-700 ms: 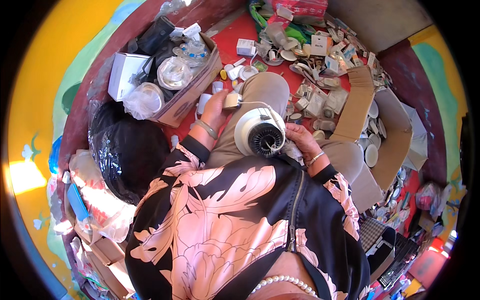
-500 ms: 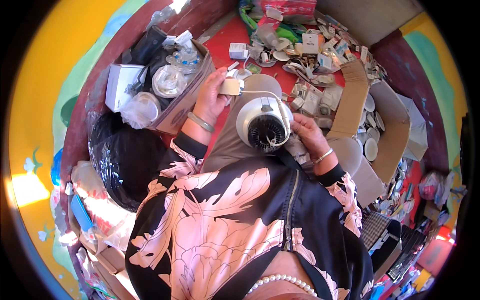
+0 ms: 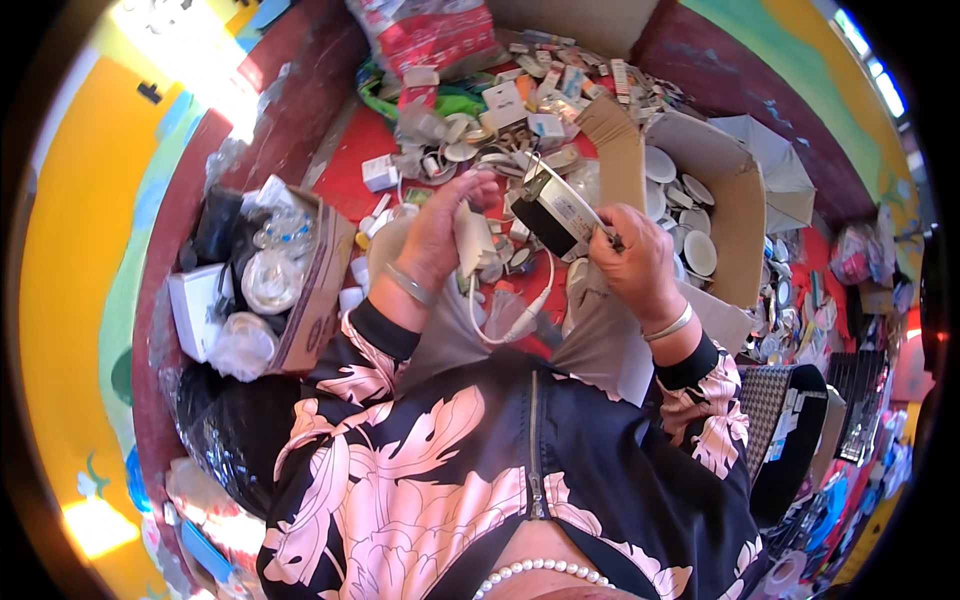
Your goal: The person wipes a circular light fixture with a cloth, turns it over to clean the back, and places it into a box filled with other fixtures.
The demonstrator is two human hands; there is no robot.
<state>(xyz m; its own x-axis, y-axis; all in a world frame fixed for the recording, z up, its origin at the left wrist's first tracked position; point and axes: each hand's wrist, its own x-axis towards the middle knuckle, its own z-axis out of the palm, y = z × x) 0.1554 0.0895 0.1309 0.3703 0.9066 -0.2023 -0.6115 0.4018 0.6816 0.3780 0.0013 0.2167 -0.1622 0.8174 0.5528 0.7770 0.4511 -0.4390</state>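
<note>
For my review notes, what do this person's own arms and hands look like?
Both arms wear glossy black fabric sleeves with pink flower prints, ending in plain black cuffs. The ungloved left hand has a pale, rounded bangle at its wrist; the ungloved right hand, a slimmer, silvery bangle.

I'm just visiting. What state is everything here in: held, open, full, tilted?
Small white box: held in the left hand
White-and-black lamp: tilted, gripped by the right hand
White cord: hanging in a loop
Right-hand carton: open, holding white discs
Left-hand carton: open, heaped full
Jacket: zipped, open at the neck
</note>
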